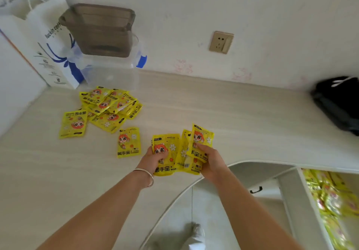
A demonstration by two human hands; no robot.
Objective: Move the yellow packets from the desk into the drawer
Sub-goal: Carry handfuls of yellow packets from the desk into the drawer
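Observation:
Yellow cartoon-printed packets lie on the pale desk (223, 113). My left hand (153, 158), with a silver bangle on the wrist, grips one packet (169, 144) near the desk's front edge. My right hand (209, 162) holds a fanned bunch of packets (202, 137) just to its right. A single packet (129, 143) lies left of my hands, another (73, 123) farther left, and a loose pile (110, 104) sits beyond. The open drawer (310, 201) at the lower right holds several yellow packets (334, 201).
A clear plastic box (112, 75) with a brown tub (99, 30) on it stands at the back left, beside a white paper bag (48, 41). A black bag (340, 102) lies at the desk's right end. A wall socket (221, 41) is behind.

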